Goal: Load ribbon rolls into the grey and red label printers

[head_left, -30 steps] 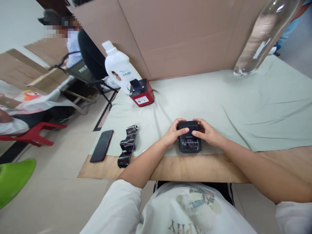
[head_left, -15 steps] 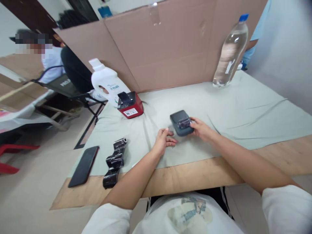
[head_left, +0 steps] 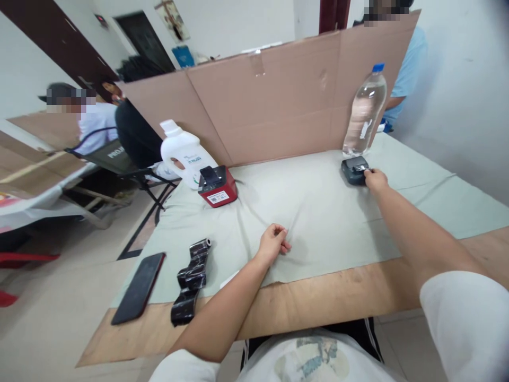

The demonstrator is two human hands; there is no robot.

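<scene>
My right hand [head_left: 376, 180] grips the right edge of a dark grey portable printer [head_left: 353, 174], a small squarish device with rounded corners. The printer is at the back right of the table, just in front of a tall clear bottle [head_left: 365, 114] with a blue cap. Whether its underside touches the cloth I cannot tell. My left hand [head_left: 274, 240] is near the table's front middle, its fingers curled loosely together with nothing visible in them. Left of it lies a wavy black film strip [head_left: 192, 281] with a rolled end.
A dark phone-like slab [head_left: 139, 289] lies at the front left. A red and black box-shaped device [head_left: 218, 187] stands before a white jug [head_left: 186, 154]. Behind them rises a cardboard partition [head_left: 270, 111]. Other people sit beyond it and at the left.
My right hand has carried the printer away to the back right, close to the bottle. My left hand has stayed near the front, and its fingers have curled in. The view has tilted up slightly.
</scene>
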